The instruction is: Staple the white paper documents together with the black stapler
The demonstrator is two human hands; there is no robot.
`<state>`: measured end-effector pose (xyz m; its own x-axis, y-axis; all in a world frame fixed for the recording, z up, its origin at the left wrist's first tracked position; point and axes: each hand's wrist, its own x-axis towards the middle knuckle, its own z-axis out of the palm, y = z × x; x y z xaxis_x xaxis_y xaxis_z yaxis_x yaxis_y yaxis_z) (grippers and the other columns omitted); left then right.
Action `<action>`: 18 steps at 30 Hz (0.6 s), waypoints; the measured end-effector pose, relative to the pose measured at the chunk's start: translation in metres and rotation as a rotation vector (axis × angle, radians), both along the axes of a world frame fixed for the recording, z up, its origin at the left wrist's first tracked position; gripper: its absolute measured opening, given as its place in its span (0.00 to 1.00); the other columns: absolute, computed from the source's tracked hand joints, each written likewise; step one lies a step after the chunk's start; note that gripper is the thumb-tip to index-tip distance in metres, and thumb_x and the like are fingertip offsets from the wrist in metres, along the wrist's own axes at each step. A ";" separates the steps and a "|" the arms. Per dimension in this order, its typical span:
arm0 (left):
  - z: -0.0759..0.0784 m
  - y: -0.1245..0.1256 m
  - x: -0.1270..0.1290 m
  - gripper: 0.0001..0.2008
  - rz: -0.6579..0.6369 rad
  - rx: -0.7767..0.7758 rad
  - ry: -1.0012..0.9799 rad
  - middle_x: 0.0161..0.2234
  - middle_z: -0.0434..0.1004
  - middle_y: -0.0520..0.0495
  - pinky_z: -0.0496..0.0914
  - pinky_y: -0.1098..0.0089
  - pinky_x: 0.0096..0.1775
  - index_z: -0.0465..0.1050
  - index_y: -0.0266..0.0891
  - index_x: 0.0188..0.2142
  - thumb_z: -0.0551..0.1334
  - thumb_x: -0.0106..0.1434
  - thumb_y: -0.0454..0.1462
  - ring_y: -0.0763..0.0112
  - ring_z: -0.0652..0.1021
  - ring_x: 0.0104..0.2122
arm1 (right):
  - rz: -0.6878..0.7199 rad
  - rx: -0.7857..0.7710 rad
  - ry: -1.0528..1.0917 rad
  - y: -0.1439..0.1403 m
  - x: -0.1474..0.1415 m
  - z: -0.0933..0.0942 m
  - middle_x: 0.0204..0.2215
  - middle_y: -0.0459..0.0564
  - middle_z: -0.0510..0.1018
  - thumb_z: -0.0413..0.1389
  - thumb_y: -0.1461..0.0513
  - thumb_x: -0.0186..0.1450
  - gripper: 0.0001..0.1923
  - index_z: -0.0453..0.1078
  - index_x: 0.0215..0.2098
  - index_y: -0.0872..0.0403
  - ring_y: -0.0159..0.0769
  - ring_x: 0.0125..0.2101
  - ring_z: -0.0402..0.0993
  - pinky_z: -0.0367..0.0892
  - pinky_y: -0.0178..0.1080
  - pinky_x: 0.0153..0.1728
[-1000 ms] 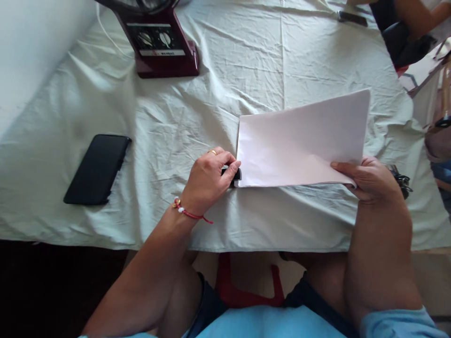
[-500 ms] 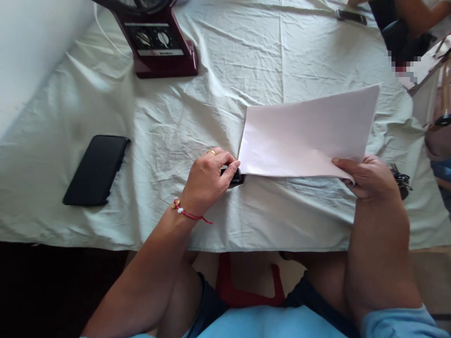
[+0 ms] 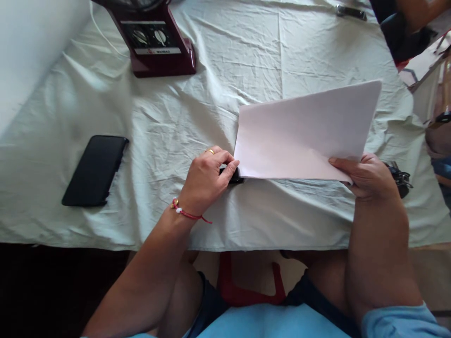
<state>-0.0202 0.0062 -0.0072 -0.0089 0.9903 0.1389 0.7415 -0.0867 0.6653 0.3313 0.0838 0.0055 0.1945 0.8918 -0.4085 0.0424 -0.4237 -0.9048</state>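
My left hand [image 3: 207, 180] is closed around a small black object [image 3: 234, 176], probably a stapler, resting on the pale tablecloth [image 3: 169, 126]; most of it is hidden under my fingers. My right hand [image 3: 369, 176] pinches the near right corner of a stack of white paper sheets [image 3: 303, 134]. The sheets are lifted slightly off the cloth, and their near left corner sits right at the black object's front end.
A black phone [image 3: 96, 170] lies face down at the left. A maroon fan base [image 3: 155, 42] with two knobs stands at the back. Dark keys [image 3: 400, 178] lie by my right hand. Another person's limbs [image 3: 416, 19] show at the far right corner.
The paper stack lifted off the cloth, swung slightly away, then its left corner came back to the black object. My left hand stayed in place.
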 end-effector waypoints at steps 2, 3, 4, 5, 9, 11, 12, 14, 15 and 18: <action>-0.001 0.000 0.000 0.12 -0.004 0.009 -0.007 0.36 0.82 0.44 0.74 0.58 0.45 0.77 0.42 0.33 0.62 0.73 0.40 0.59 0.81 0.39 | -0.008 0.003 -0.001 -0.001 0.000 0.001 0.41 0.55 0.86 0.77 0.66 0.44 0.21 0.83 0.37 0.59 0.34 0.33 0.83 0.79 0.28 0.32; -0.001 0.000 0.000 0.12 -0.006 0.010 -0.009 0.36 0.82 0.44 0.74 0.58 0.45 0.76 0.42 0.33 0.62 0.73 0.40 0.59 0.81 0.38 | -0.010 0.006 0.001 -0.001 -0.001 0.002 0.40 0.54 0.86 0.77 0.66 0.44 0.20 0.83 0.35 0.59 0.34 0.32 0.82 0.79 0.28 0.32; 0.000 0.000 0.000 0.12 -0.006 0.010 -0.012 0.36 0.82 0.44 0.74 0.58 0.45 0.76 0.42 0.32 0.61 0.73 0.40 0.59 0.81 0.38 | -0.010 0.010 0.003 -0.002 -0.001 0.003 0.40 0.54 0.86 0.77 0.66 0.44 0.19 0.83 0.35 0.59 0.33 0.32 0.82 0.79 0.28 0.32; 0.000 0.000 0.000 0.12 -0.005 0.006 -0.015 0.36 0.82 0.44 0.74 0.59 0.45 0.76 0.42 0.32 0.61 0.73 0.41 0.60 0.80 0.38 | -0.010 0.016 0.007 -0.003 -0.002 0.004 0.39 0.53 0.86 0.77 0.66 0.44 0.19 0.83 0.34 0.58 0.33 0.32 0.82 0.79 0.28 0.32; 0.004 0.001 -0.007 0.11 -0.030 -0.034 -0.065 0.38 0.82 0.45 0.74 0.61 0.44 0.79 0.43 0.36 0.63 0.72 0.44 0.61 0.80 0.38 | -0.007 0.052 0.014 -0.003 -0.005 0.003 0.39 0.52 0.86 0.77 0.66 0.44 0.19 0.83 0.34 0.58 0.33 0.33 0.82 0.80 0.28 0.35; 0.006 0.003 -0.014 0.15 -0.119 -0.075 -0.075 0.38 0.82 0.45 0.73 0.62 0.44 0.82 0.44 0.41 0.62 0.73 0.49 0.62 0.80 0.38 | 0.002 0.064 0.014 -0.002 -0.005 0.001 0.41 0.52 0.86 0.77 0.66 0.45 0.19 0.83 0.36 0.58 0.33 0.35 0.83 0.81 0.29 0.38; 0.006 0.005 -0.018 0.18 -0.173 -0.104 -0.050 0.37 0.82 0.46 0.73 0.62 0.44 0.83 0.44 0.41 0.60 0.74 0.52 0.61 0.80 0.38 | 0.007 0.064 0.014 -0.001 -0.005 -0.001 0.41 0.52 0.86 0.76 0.66 0.46 0.19 0.83 0.36 0.58 0.34 0.36 0.83 0.81 0.30 0.39; 0.006 0.010 -0.023 0.30 -0.238 -0.167 0.036 0.33 0.80 0.45 0.73 0.60 0.45 0.83 0.44 0.35 0.51 0.77 0.58 0.60 0.79 0.37 | 0.017 0.063 0.014 0.000 -0.005 -0.003 0.41 0.53 0.86 0.76 0.66 0.46 0.18 0.83 0.36 0.59 0.34 0.35 0.83 0.81 0.31 0.38; 0.005 0.012 -0.025 0.36 -0.238 -0.196 0.071 0.31 0.80 0.45 0.73 0.58 0.46 0.82 0.44 0.32 0.45 0.78 0.61 0.59 0.79 0.36 | 0.020 0.066 0.015 0.000 -0.005 -0.004 0.40 0.53 0.86 0.76 0.65 0.47 0.18 0.83 0.36 0.59 0.34 0.35 0.83 0.81 0.31 0.38; 0.004 0.019 -0.026 0.42 -0.176 -0.275 0.046 0.33 0.82 0.42 0.73 0.58 0.46 0.81 0.44 0.31 0.39 0.76 0.65 0.57 0.80 0.37 | 0.036 0.083 0.021 0.000 -0.006 -0.005 0.41 0.53 0.86 0.76 0.65 0.47 0.19 0.82 0.36 0.59 0.34 0.35 0.83 0.80 0.31 0.39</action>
<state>-0.0459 0.0254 -0.0029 0.1656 0.9765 -0.1379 0.7611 -0.0377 0.6475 0.3256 0.0836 0.0002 0.1542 0.9289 -0.3368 0.0370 -0.3461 -0.9375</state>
